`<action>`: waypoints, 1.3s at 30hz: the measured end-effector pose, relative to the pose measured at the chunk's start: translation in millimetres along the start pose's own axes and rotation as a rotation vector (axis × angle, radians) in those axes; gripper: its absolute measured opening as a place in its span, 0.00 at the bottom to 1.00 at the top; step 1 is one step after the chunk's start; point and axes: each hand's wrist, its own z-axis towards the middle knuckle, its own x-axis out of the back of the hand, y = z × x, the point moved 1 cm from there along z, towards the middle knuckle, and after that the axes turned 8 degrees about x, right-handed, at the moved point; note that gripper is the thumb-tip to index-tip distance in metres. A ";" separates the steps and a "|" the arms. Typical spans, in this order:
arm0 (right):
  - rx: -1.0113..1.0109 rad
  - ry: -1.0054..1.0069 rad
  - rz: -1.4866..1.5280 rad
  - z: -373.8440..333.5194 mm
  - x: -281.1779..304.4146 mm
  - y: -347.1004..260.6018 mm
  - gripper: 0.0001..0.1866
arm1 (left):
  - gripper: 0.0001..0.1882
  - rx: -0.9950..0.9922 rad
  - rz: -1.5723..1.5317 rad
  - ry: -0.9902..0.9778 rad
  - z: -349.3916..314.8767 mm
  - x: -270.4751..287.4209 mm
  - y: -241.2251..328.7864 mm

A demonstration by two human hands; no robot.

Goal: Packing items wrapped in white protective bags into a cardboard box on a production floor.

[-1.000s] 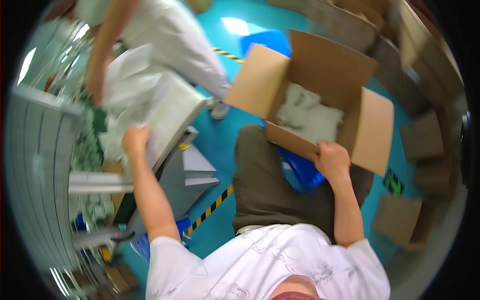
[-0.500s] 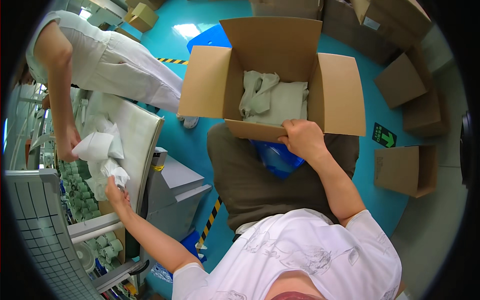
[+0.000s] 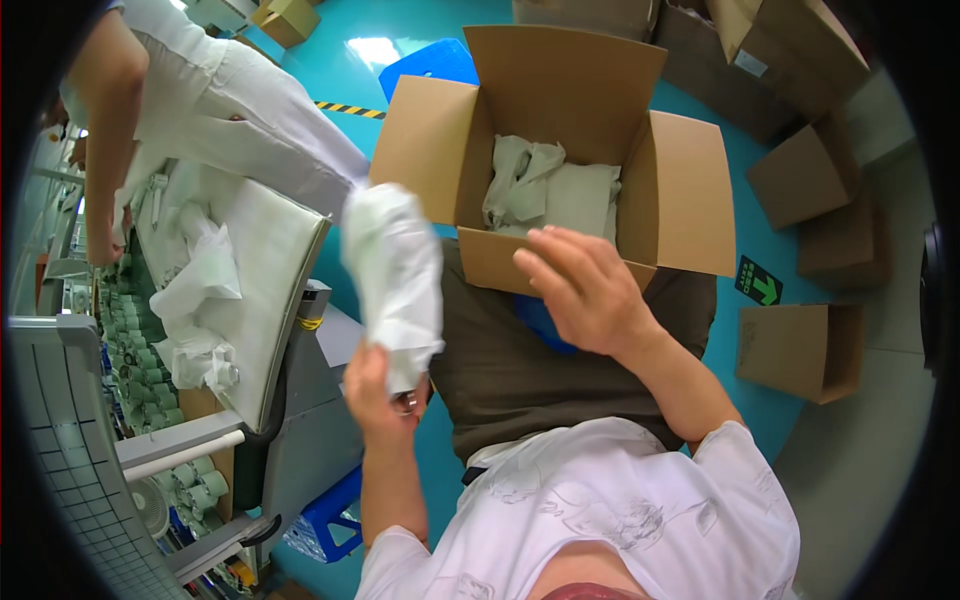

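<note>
My left hand is closed round the lower end of a white wrapped bundle, held upright left of the carton. A bit of shiny metal shows beside my fingers; what the wrapping covers is hidden. Over the near wall of an opened cardboard box, my right hand has its fingers stretched out and holds nothing. Inside the box lie white wrapped packets, one with a crumpled end. The box sits at my knees with its flaps spread.
At left, another person's arm reaches over a padded work surface with more white wrapped bundles. Below it are several rows of pale green parts. Brown cartons stand at right. A blue stool is lower left.
My left hand has come from the work surface toward the box, carrying a white bundle. My right hand has let go of the box's near edge and lifted. The other person's hand has left the bundles.
</note>
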 end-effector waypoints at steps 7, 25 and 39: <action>0.171 -0.041 -0.294 19.8 3.5 -2.4 0.21 | 0.26 0.313 -0.040 -0.579 29.2 -87.0 -10.5; -1.037 -0.787 0.436 18.9 -89.1 204.6 0.29 | 0.17 -0.934 0.917 0.322 197.1 26.6 106.1; 0.280 -0.839 -0.188 -18.8 -166.1 218.2 0.12 | 0.21 -0.686 0.851 0.325 218.7 77.6 96.7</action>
